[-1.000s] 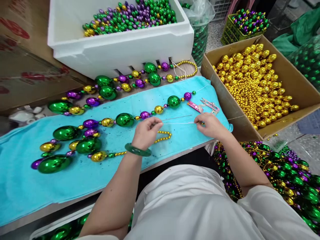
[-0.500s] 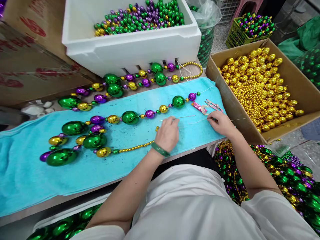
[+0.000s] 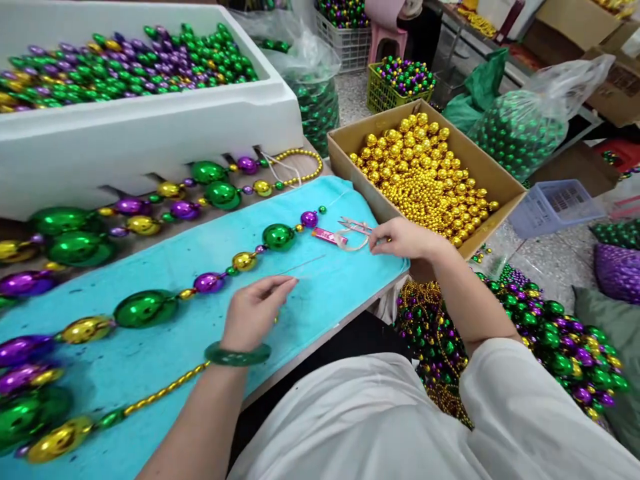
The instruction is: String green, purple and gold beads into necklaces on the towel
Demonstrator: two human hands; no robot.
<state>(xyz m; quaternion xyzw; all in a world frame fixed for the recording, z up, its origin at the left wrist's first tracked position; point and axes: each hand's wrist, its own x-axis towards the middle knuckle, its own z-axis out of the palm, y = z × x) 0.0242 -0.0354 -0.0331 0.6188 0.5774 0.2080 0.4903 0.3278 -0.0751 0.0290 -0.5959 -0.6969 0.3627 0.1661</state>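
Note:
My left hand, with a green bangle at the wrist, has thumb and forefinger pinched on a thin, pale thread, which barely shows. A long thin needle lies on the blue towel just beyond its fingertips. My right hand is closed at the towel's right end, fingertips pinching a loop of white string. Next to it are small scissors and a pink packet. A strand of green, gold and purple beads lies across the towel; small gold beads run under my left wrist.
A white foam box of mixed beads stands behind the towel, a finished-looking bead strand along its front. To the right is a carton of gold beads. Bead heaps lie on the floor at my right.
The view has swung right and closer. My left hand has turned, its pinched fingertips now pointing right. My right hand has moved up beside the scissors, and the white string there is drawn into a loop.

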